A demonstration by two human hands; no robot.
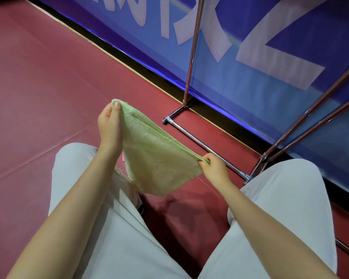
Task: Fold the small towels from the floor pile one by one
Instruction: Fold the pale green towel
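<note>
- One pale green terry-cloth small towel is in hand, held in the air at the centre of the frame, above the dark red floor and between the person's knees.
- It already looks doubled over: two layered edges run along its top line, so by my reading a first fold is made and at least one more fold is left for this piece.
- The left hand pinches the upper-left corner of the towel, thumb pressed against the curled fingers, at the centre left of the frame.
- The right hand pinches the opposite corner, lower and to the right of centre, with its fingers curled tightly round the bunched cloth.
- The rest of the towel hangs slack below that stretched top edge, down toward the floor.
- The floor pile is not in view, nor any stack of finished towels, so how many are done or waiting cannot be told.
- Count: one towel, two hands, two legs in light grey trousers.
- Also in view: a chrome tube rack frame standing on the floor right of centre, and a blue banner with white lettering across the upper right.
</note>
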